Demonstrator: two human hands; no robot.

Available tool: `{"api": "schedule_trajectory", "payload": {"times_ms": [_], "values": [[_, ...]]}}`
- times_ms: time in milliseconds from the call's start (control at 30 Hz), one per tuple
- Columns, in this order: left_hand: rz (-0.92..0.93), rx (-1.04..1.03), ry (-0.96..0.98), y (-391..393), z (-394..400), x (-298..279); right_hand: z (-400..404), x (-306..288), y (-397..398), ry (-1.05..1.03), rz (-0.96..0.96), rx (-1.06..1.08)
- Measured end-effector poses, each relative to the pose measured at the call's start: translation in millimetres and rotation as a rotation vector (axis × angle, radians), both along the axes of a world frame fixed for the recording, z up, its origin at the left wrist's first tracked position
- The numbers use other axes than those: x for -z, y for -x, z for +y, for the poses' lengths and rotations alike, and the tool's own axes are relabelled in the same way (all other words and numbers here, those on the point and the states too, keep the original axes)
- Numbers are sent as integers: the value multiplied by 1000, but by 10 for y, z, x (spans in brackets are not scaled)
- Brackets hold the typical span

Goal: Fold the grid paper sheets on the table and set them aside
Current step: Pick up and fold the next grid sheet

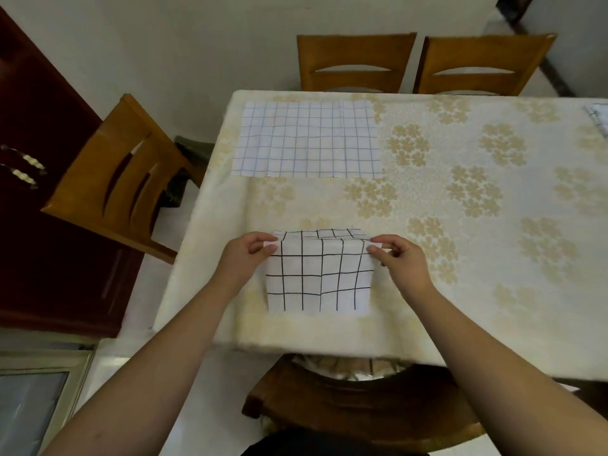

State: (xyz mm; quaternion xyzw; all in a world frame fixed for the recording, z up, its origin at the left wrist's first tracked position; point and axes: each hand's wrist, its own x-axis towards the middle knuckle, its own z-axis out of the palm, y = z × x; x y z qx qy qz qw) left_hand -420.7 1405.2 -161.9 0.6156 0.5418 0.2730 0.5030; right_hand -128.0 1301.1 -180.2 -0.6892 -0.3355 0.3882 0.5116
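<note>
A white sheet with a bold black grid (319, 278) lies near the table's front edge, its near half lifted and curled over toward the far edge. My left hand (245, 255) pinches its upper left corner between thumb and fingers. My right hand (399, 256) pinches the upper right corner the same way. A larger sheet with a fine, pale grid (307, 139) lies flat at the far left of the table. Another piece of grid paper (598, 118) pokes in at the right edge of the view, mostly cut off.
The table carries a cream cloth with tan flower patterns (460, 199). Two wooden chairs (357, 62) (483, 64) stand at the far side, another wooden chair (121, 179) at the left. A dark red cabinet (39, 159) stands beyond it.
</note>
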Motion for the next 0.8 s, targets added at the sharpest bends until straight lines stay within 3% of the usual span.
{"api": "schedule_trajectory", "payload": {"times_ms": [133, 300, 567, 667, 800], "values": [[99, 112, -96, 207, -2, -110, -98, -120, 119, 10, -80, -3], [212, 106, -174, 354, -22, -214, -203, -279, 275, 33, -243, 6], [222, 130, -344, 526, -54, -274, -338, -443, 543, -16, -415, 1], [150, 154, -297, 642, -82, -294, -397, -491, 608, -24, -293, -31], [37, 177, -57, 744, -151, -360, -496, -581, 736, 13, -164, -48]]}}
